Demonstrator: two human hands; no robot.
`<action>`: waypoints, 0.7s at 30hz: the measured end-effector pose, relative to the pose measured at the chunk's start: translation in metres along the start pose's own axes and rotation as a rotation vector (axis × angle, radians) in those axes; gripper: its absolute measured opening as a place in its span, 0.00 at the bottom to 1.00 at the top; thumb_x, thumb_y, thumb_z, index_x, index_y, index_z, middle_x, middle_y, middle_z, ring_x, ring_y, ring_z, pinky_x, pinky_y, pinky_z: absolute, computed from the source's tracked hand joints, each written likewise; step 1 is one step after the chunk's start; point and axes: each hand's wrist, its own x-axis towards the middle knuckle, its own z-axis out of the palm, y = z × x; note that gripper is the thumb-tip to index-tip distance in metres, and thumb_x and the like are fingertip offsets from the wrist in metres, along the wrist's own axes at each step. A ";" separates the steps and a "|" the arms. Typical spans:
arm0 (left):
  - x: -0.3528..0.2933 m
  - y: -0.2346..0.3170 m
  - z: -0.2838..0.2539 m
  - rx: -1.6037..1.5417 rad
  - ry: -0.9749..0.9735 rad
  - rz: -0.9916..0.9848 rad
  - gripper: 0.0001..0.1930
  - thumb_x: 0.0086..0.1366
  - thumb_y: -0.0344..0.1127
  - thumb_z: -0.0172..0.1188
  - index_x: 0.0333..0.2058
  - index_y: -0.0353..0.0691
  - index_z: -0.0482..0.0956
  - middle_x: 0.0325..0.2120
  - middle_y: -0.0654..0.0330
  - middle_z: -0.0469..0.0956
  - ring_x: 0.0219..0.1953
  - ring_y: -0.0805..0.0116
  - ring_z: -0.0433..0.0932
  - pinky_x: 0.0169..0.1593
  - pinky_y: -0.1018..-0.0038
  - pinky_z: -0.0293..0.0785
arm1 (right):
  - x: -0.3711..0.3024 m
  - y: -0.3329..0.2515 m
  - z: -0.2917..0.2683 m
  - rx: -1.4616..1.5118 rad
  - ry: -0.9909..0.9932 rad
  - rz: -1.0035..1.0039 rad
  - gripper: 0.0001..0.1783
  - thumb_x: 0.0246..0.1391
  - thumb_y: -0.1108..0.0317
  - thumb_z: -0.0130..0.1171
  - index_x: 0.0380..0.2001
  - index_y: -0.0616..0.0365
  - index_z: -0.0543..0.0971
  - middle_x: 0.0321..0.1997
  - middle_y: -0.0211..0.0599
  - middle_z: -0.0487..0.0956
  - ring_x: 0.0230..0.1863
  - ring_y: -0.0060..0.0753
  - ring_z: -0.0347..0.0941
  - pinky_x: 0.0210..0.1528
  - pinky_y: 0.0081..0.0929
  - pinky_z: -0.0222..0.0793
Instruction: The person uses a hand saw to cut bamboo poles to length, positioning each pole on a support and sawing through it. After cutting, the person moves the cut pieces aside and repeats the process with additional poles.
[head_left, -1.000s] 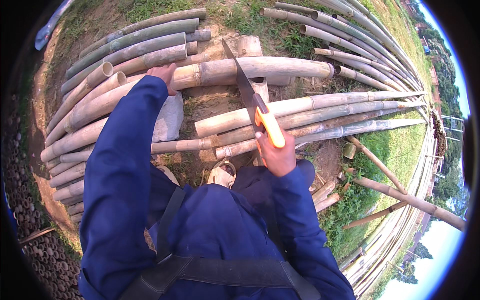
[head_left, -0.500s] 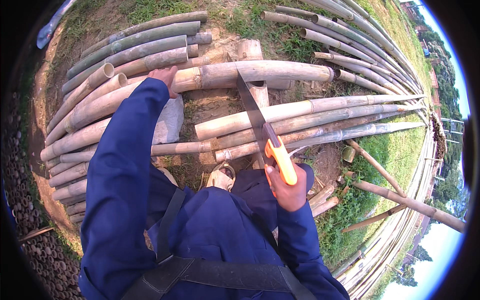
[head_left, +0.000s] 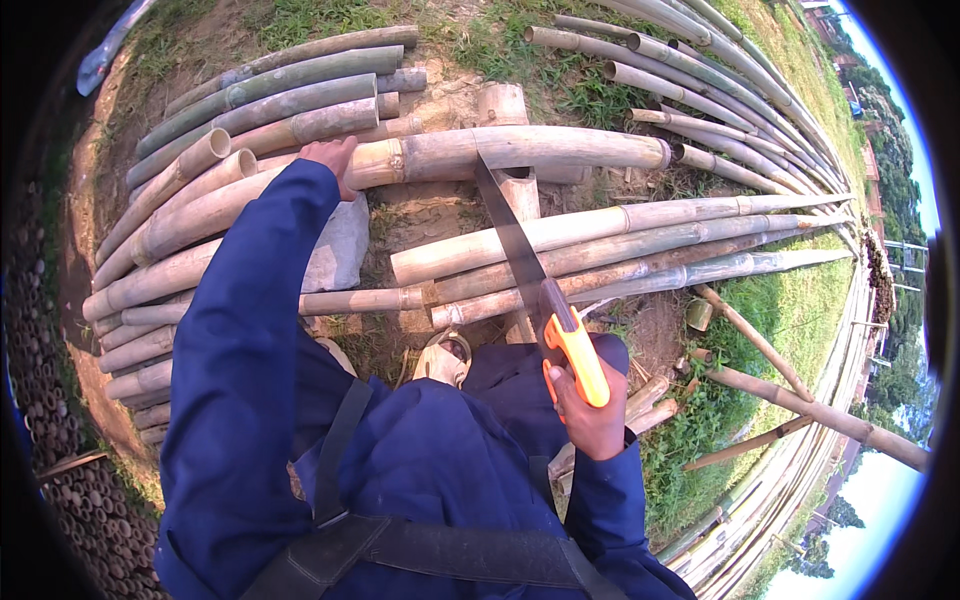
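A thick bamboo pole (head_left: 570, 147) lies crosswise in front of me, with a cut line in its middle. My left hand (head_left: 330, 162) grips the pole near a node, left of the cut, its fingers partly hidden behind the sleeve and pole. In my right hand (head_left: 592, 418), near my right knee, is the orange handle of a handsaw (head_left: 512, 235). The dark blade slants up and left from the handle, its tip end in the cut at the pole's near side. Beneath the pole, a short bamboo piece (head_left: 515, 190) acts as a rest.
Cut bamboo lengths (head_left: 290, 85) are stacked at the left. Several long poles (head_left: 580, 222) lie between me and the sawn one, and more poles (head_left: 700, 85) fan out at the far right. A pale stone (head_left: 338, 245) sits below my left hand; crossed bamboo supports (head_left: 810, 405) stand at right.
My right hand has drawn the saw back, down and to the right, so less blade reaches past the pole. My left hand and the pole stay in place.
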 end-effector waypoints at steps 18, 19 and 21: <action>-0.006 0.017 0.021 0.144 0.333 0.003 0.42 0.41 0.41 0.80 0.55 0.42 0.68 0.43 0.51 0.77 0.48 0.48 0.78 0.52 0.57 0.74 | 0.067 0.015 0.016 0.008 0.048 -0.066 0.12 0.58 0.74 0.66 0.44 0.67 0.80 0.25 0.24 0.75 0.26 0.16 0.69 0.29 0.22 0.67; -0.012 0.019 0.020 0.112 0.261 -0.008 0.40 0.42 0.41 0.79 0.53 0.42 0.69 0.43 0.50 0.77 0.48 0.48 0.78 0.52 0.57 0.74 | 0.038 0.009 0.009 0.043 0.036 -0.010 0.12 0.58 0.74 0.66 0.44 0.67 0.80 0.25 0.23 0.75 0.25 0.15 0.69 0.29 0.21 0.67; -0.010 0.012 0.005 0.041 0.158 0.032 0.39 0.40 0.44 0.79 0.50 0.41 0.69 0.41 0.46 0.80 0.48 0.45 0.80 0.51 0.54 0.75 | -0.001 -0.003 -0.005 0.010 0.055 -0.004 0.13 0.59 0.74 0.65 0.46 0.67 0.80 0.26 0.22 0.75 0.25 0.12 0.68 0.27 0.18 0.65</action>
